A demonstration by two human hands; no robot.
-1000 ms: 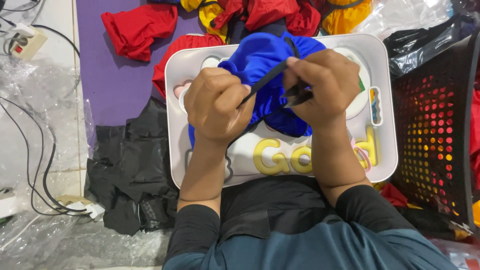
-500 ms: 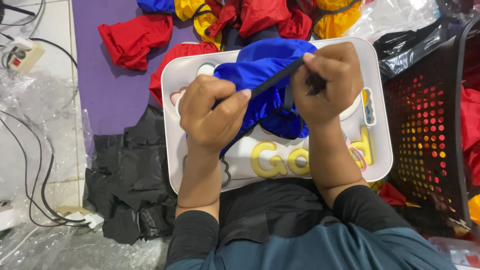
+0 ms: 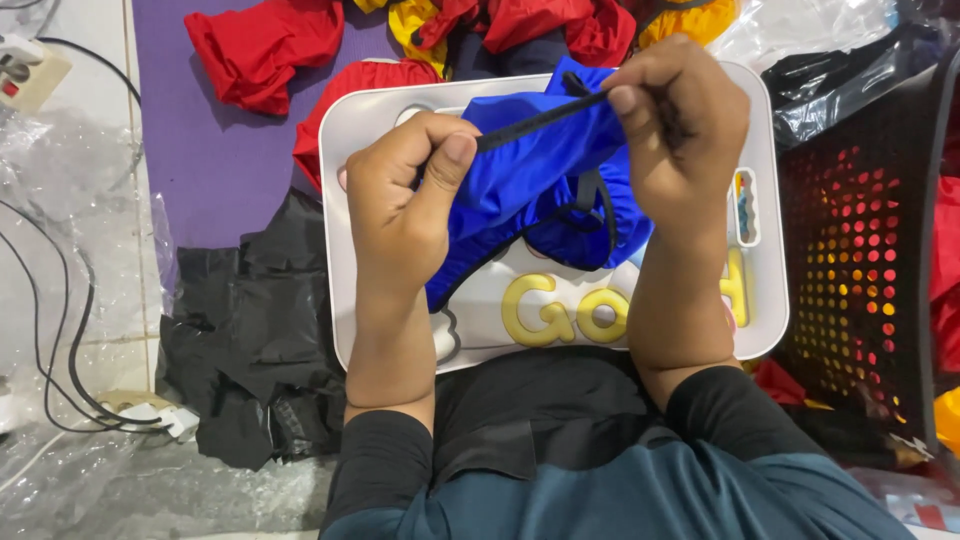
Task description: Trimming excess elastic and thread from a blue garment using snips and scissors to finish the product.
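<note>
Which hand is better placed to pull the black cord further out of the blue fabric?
Right hand, probably: its fingers pinch the black cord at its free end, while the left hand bunches the blue fabric.

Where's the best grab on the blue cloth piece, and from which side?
Probably the black edge band of the blue cloth piece: it is stretched taut between left hand and right hand. Pinch its free middle from above; the rest is loose and bunched.

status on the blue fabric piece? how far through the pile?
Done: nothing visibly finished; no stack of finished pieces in view. In hand: left hand and right hand stretch a black cord taut across the blue fabric piece, over the white tray. Left: red and yellow pieces lie heaped behind the tray; black fabric beside it.
</note>
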